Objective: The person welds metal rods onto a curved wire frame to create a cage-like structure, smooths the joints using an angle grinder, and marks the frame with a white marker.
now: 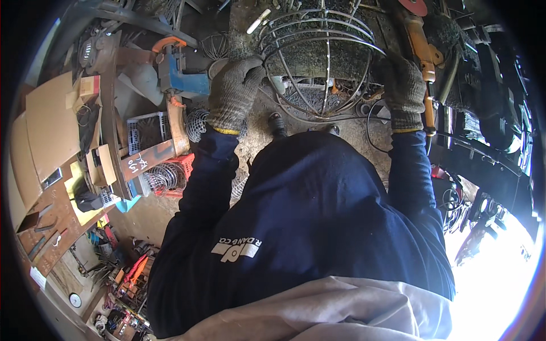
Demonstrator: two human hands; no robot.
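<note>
A dome-shaped cage of bent metal wire (327, 62) sits in front of me over a dark, worn work surface (307, 63). My left hand (236, 94), in a grey knitted glove, is closed at the left end of its rim. On the far right of the cage my right hand (405, 94), gloved the same way, is closed around the rim; its fingertips are partly lost in shadow. A short pale stick (259, 21) lies on the surface beyond my left hand. Close beside my right hand is an orange power tool (420, 45) with a red disc (414, 5).
To the left stand a blue metal clamp-like fixture (187, 82) and a bench with cardboard (51, 128). Below them, a red crate (185, 165) holds wire coils (163, 177). A thin cable (368, 128) loops near my right forearm. Dark metal parts crowd the right side.
</note>
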